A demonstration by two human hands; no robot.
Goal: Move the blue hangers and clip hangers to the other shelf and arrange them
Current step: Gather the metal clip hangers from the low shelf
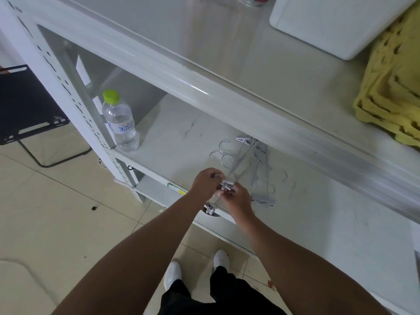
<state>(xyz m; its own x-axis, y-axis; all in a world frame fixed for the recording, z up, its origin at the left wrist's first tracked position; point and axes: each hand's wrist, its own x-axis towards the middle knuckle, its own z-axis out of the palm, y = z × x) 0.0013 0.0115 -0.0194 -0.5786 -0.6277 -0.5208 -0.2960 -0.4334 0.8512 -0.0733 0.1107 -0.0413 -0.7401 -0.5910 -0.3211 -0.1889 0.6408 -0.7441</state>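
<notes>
Two hands (205,184) (236,197) on clip hanger (227,185)

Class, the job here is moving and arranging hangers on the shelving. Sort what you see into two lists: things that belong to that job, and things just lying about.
Part of the job:
clip hanger gripped by left hand and right hand
pile of clip hangers
lower shelf

Just lying about:
water bottle
yellow foam
white box
black stand
</notes>
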